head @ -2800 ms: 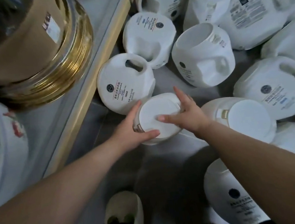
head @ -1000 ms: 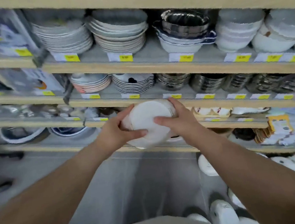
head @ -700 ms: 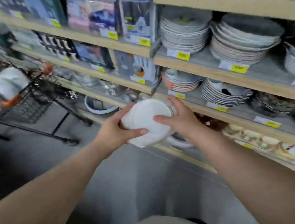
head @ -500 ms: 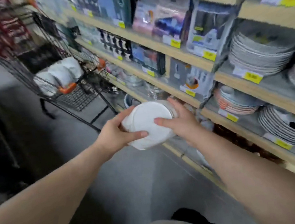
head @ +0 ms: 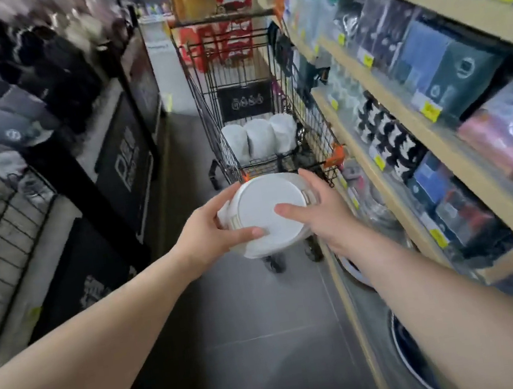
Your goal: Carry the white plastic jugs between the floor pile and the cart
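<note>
Both hands are clamping a white jug [head: 265, 219], bottom toward the camera, in mid-air over the aisle floor [head: 250, 327]: left hand [head: 211, 233] curling round its left side, right hand [head: 320, 215] round its right. Smooth plastic may be slipping between the palms, risking a drop. A shopping cart [head: 255, 102] is standing just ahead, three white jugs [head: 261, 141] against its far end, leaving open room near its rim. Shelf edges [head: 375, 157] are crowding the right.

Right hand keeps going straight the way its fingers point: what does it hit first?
The right hand already grips the white jug, fingers pointing up and ahead. Past the jug, the line likely meets the near end of the shopping cart, by its orange corner. Depth is unclear.
</note>
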`<state>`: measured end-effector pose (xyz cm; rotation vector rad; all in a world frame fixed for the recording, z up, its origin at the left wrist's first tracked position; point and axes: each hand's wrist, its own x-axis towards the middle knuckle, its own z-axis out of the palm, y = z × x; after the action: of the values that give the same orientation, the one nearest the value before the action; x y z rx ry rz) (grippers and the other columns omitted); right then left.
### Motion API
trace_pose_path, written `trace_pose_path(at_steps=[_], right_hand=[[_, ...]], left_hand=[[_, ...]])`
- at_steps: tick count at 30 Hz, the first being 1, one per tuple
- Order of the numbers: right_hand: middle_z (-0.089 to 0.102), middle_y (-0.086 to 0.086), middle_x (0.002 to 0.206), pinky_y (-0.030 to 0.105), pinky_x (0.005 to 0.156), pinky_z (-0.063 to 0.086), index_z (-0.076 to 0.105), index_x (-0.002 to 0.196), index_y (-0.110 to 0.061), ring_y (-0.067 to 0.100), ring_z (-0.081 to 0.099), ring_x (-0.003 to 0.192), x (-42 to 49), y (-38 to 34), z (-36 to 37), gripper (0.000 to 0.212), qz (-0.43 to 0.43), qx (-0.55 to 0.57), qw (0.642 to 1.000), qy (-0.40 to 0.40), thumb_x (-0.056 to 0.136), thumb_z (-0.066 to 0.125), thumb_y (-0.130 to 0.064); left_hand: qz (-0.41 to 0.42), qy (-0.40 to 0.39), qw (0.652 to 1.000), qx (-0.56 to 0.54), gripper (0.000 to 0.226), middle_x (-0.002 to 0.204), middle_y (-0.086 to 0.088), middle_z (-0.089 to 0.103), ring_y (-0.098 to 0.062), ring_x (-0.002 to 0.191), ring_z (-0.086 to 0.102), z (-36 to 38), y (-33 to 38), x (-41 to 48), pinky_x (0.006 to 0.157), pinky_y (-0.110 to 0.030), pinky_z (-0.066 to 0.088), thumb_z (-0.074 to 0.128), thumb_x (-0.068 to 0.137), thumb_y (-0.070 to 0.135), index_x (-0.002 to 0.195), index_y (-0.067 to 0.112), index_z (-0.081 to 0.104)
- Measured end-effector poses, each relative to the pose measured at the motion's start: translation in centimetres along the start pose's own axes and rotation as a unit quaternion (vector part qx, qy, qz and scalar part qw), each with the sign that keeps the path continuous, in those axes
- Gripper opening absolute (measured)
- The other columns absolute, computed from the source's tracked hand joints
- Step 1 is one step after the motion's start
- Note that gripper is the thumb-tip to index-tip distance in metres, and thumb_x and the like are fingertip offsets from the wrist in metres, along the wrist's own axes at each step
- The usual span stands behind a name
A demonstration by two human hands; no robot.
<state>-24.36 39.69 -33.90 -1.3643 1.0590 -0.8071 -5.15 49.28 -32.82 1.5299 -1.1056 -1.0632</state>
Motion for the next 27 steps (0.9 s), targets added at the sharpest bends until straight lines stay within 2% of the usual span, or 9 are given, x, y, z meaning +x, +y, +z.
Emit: trace_pose_path(at_steps=[2, 6, 9, 11, 14, 17, 21, 24, 27], right_hand=[[0.053, -0.007, 0.135, 0.031, 0.096, 0.049, 0.038, 0.146, -0.028, 0.012, 0.053, 0.12, 3.7, -0.9, 1.4, 0.096, -0.005, -0.009, 0.999, -0.033, 0.065, 0.089, -0.024], [0.055, -0.011, 0.13, 0.023, 0.086, 0.049, 0.039, 0.146, -0.03, 0.008, 0.055, 0.115, 10.9, -1.8, 4.8, 0.1, -0.007, -0.013, 0.997, -0.082, 0.06, 0.091, -0.029], [0.056, -0.022, 0.118, 0.016, 0.077, 0.048, 0.036, 0.147, -0.029, -0.006, 0.055, 0.105, 16.3, -2.1, 7.8, 0.105, 0.002, 0.004, 0.995, -0.096, 0.058, 0.092, -0.029], [0.054, -0.027, 0.112, 0.017, 0.077, 0.051, 0.036, 0.147, -0.031, -0.009, 0.055, 0.101, 20.1, -2.3, 9.9, 0.105, 0.005, 0.009, 0.996, -0.091, 0.059, 0.091, -0.027], [0.054, -0.015, 0.123, 0.027, 0.085, 0.054, 0.039, 0.145, -0.032, -0.002, 0.055, 0.105, 25.5, -3.2, 12.7, 0.1, 0.011, 0.025, 0.998, -0.06, 0.06, 0.091, -0.024], [0.053, -0.015, 0.124, 0.018, 0.077, 0.052, 0.04, 0.145, -0.03, -0.005, 0.054, 0.103, 30.6, -4.5, 14.8, 0.098, 0.011, 0.045, 0.999, -0.018, 0.062, 0.09, -0.02], [0.052, -0.021, 0.118, 0.012, 0.07, 0.05, 0.041, 0.144, -0.031, -0.007, 0.054, 0.099, 36.4, -5.7, 15.6, 0.097, 0.015, 0.059, 0.998, 0.034, 0.061, 0.091, -0.021], [0.049, -0.013, 0.13, 0.023, 0.079, 0.05, 0.042, 0.143, -0.036, 0.011, 0.051, 0.116, 40.3, -5.7, 14.5, 0.099, 0.024, 0.053, 0.995, 0.079, 0.057, 0.091, -0.025], [0.049, -0.019, 0.122, 0.027, 0.082, 0.049, 0.043, 0.141, -0.04, 0.015, 0.049, 0.119, 44.0, -4.9, 12.6, 0.098, 0.04, 0.063, 0.99, 0.118, 0.055, 0.09, -0.027]], left_hand=[[-0.006, 0.035, 0.999, 0.0, 0.084, 0.118, 0.013, 0.066, -0.005, 0.103, 0.065, -1.7, 0.2, 2.0, 0.086, -0.035, 0.058, 0.096, 0.042, 0.043, 0.112, 0.063, 0.053], [-0.009, 0.083, 0.996, 0.014, 0.09, 0.126, 0.012, 0.06, -0.009, 0.108, 0.063, -5.5, -0.1, 6.4, 0.091, -0.036, 0.056, 0.094, 0.049, 0.043, 0.124, 0.06, 0.047], [-0.007, 0.1, 0.995, 0.02, 0.095, 0.127, 0.011, 0.06, -0.014, 0.109, 0.062, -8.9, -0.9, 10.9, 0.092, -0.039, 0.055, 0.092, 0.052, 0.04, 0.135, 0.049, 0.047], [-0.004, 0.095, 0.995, 0.02, 0.092, 0.127, 0.008, 0.06, -0.018, 0.108, 0.063, -11.5, -1.3, 14.5, 0.092, -0.041, 0.055, 0.092, 0.058, 0.033, 0.137, 0.045, 0.047], [0.008, 0.067, 0.997, 0.023, 0.087, 0.128, 0.009, 0.06, -0.014, 0.109, 0.062, -15.6, -0.9, 20.5, 0.092, -0.039, 0.055, 0.09, 0.06, 0.031, 0.133, 0.047, 0.047], [0.021, 0.031, 0.998, 0.041, 0.08, 0.127, 0.012, 0.06, -0.01, 0.111, 0.06, -19.1, 0.0, 26.6, 0.093, -0.033, 0.054, 0.09, 0.062, 0.03, 0.126, 0.053, 0.047], [0.037, -0.016, 0.997, 0.072, 0.086, 0.123, 0.02, 0.058, 0.001, 0.107, 0.059, -21.8, 1.2, 34.7, 0.085, -0.018, 0.054, 0.09, 0.062, 0.033, 0.136, 0.045, 0.047], [0.042, -0.06, 0.993, 0.088, 0.086, 0.124, 0.021, 0.056, -0.002, 0.111, 0.056, -21.8, 1.3, 40.5, 0.088, -0.021, 0.053, 0.09, 0.062, 0.036, 0.135, 0.048, 0.046], [0.037, -0.103, 0.989, 0.098, 0.086, 0.125, 0.018, 0.055, -0.009, 0.112, 0.056, -20.4, 1.0, 46.3, 0.086, -0.026, 0.057, 0.089, 0.064, 0.034, 0.137, 0.048, 0.045]])
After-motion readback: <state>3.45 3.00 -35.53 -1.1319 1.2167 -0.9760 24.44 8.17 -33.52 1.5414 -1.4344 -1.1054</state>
